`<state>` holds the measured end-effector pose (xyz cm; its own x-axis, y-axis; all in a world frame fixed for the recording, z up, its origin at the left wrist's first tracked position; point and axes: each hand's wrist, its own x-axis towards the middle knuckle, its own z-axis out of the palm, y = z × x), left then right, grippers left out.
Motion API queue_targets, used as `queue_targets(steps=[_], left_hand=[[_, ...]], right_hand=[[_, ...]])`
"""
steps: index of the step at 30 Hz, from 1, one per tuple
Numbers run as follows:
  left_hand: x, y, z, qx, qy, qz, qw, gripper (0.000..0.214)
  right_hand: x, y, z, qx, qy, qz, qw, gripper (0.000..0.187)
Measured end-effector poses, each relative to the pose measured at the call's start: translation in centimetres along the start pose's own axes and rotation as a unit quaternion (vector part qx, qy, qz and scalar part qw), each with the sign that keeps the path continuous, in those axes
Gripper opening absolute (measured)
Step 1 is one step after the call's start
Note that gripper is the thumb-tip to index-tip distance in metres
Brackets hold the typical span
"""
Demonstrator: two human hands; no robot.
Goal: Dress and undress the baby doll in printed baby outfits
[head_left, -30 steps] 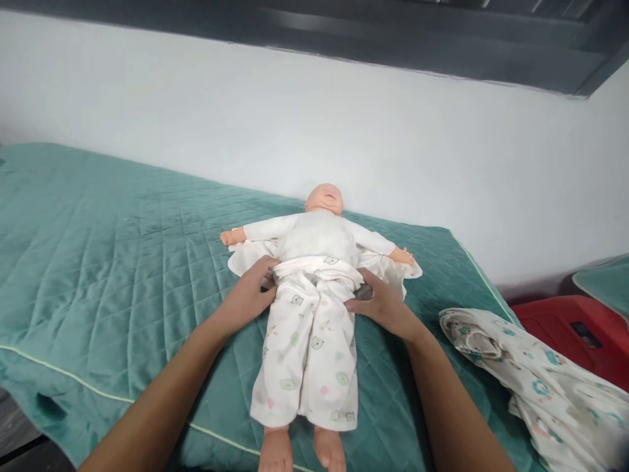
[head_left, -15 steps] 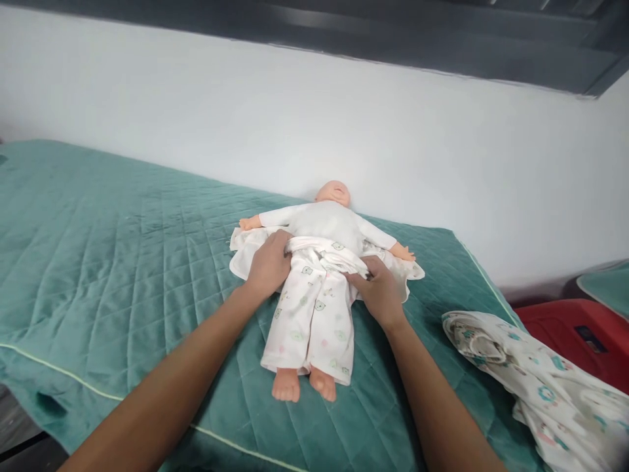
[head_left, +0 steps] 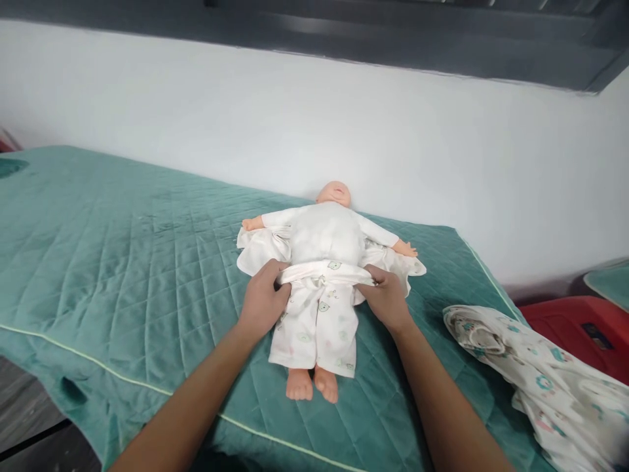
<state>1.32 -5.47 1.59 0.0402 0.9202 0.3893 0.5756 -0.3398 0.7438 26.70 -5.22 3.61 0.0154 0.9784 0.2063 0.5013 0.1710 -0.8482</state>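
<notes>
A baby doll (head_left: 327,233) lies on its back with its arms spread, its head near the wall. White printed pants (head_left: 314,328) cover its legs, and its bare feet stick out of the cuffs. My left hand (head_left: 265,296) pinches one side of the waistband, and my right hand (head_left: 387,295) pinches the other, so the band is stretched across the doll's lower belly. Its white top is plain at the belly. A pale open garment (head_left: 263,251) lies spread under its arms and sides.
The doll rests on a green quilted cover (head_left: 147,262) with a pale piped edge. A printed white cloth (head_left: 535,373) lies bunched at the right corner. Beyond it is a red plastic object (head_left: 580,328). A white wall (head_left: 295,118) rises behind.
Both hands have drawn the waistband down from the doll's belly toward its feet, showing more of the white top. The view has shifted slightly.
</notes>
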Motion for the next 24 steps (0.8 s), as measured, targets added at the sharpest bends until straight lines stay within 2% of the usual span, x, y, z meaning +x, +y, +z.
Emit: queue_targets(steps=[3, 5, 8, 11, 18, 21, 24], left_hand=[[0.6, -0.4, 0.3, -0.019, -0.020, -0.022, 0.999, 0.033], [1.0, -0.5, 0.4, -0.039, -0.031, -0.021, 0.999, 0.032], [1.6, -0.4, 0.2, -0.080, -0.039, -0.008, 0.996, 0.025], [1.7, -0.1, -0.3, -0.122, -0.057, 0.006, 0.991, 0.021], [-1.4, 0.6, -1.6, -0.157, -0.154, 0.021, 0.975, 0.014], [-2.1, 0.7, -1.6, -0.146, -0.144, 0.015, 0.979, 0.016], [-2.0, 0.5, -1.4, -0.120, -0.128, -0.002, 0.985, 0.016]], right_hand=[[-1.3, -0.2, 0.0, 0.071, -0.110, 0.016, 0.991, 0.018], [-1.9, -0.4, 0.2, 0.083, -0.142, 0.020, 0.986, 0.018], [-2.2, -0.5, 0.6, 0.079, -0.119, 0.024, 0.989, 0.018], [-1.9, -0.5, 0.8, 0.062, -0.071, 0.024, 0.995, 0.023], [-1.4, -0.5, 0.8, 0.066, 0.006, 0.036, 0.997, 0.016], [-2.0, -0.6, 0.8, 0.079, 0.012, 0.020, 0.997, 0.020], [-3.6, -0.9, 1.0, 0.093, -0.013, 0.019, 0.995, 0.022]])
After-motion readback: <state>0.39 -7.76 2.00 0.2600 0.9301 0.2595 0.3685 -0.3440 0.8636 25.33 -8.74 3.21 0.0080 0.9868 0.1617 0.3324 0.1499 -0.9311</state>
